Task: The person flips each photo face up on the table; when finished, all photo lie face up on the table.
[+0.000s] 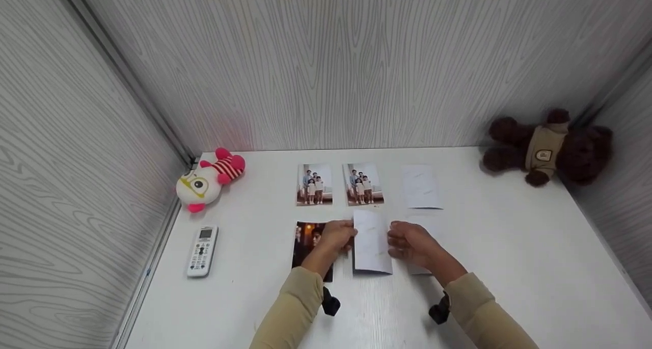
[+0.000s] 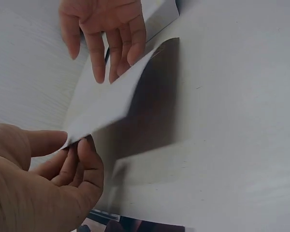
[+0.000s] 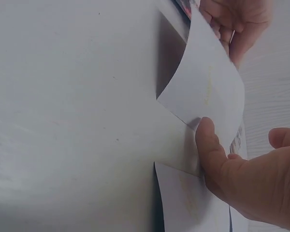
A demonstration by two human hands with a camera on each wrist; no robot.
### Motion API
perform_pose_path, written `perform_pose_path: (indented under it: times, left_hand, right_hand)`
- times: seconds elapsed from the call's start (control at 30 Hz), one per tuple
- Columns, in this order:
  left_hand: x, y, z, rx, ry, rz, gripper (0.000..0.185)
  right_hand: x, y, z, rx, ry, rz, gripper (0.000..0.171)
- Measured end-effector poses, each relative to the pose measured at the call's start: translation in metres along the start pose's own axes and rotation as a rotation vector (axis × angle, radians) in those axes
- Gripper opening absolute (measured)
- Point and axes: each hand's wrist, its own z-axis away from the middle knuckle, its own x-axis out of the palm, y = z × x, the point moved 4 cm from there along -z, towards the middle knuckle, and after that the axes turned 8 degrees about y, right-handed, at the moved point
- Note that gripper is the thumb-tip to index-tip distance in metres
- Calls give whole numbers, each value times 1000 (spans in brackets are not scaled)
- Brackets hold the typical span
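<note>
My left hand (image 1: 336, 238) pinches one edge of a photo print (image 1: 372, 244) that shows its white back. In the left wrist view the print is tilted, its far edge raised off the table and casting a shadow. My right hand (image 1: 415, 244) is beside its opposite edge with loosely bent fingers. The right wrist view shows a fingertip (image 3: 206, 126) at the print's edge; contact is unclear. A dark photo (image 1: 301, 249) of a person lies partly under my left forearm. Another white-backed print (image 3: 183, 203) lies partly beneath my right hand.
Two matching family photos (image 1: 314, 185) (image 1: 363, 184) lie face up behind, beside a white-backed print (image 1: 422, 186). A remote control (image 1: 202, 252) and a pink-and-white plush toy (image 1: 209, 181) are at the left. A brown teddy bear (image 1: 547, 150) lies at the back right. Wood-grain panels (image 1: 326, 69) enclose the table.
</note>
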Motion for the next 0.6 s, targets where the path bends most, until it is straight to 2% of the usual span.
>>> perform_pose_path:
  times: [0.1,0.23,0.33,0.43,0.6]
  left_hand:
    - [4,-2,-3,-22,-21,57,41]
    - [3,-2,-5,-51,-46,212,40]
    - [2,0,-7,-45,-74,318,38]
    - [4,3,-8,-33,-101,328,40]
    - [5,7,-4,-32,-113,280,50]
  right_hand:
    - [-2,0,0,-13,2,2,54]
    - [0,-3,-2,-49,-2,53,55]
    - [1,-7,-3,-84,2,115,59]
    - [3,-12,-3,-107,3,146,61]
    - [7,-17,-3,-133,-27,113,51]
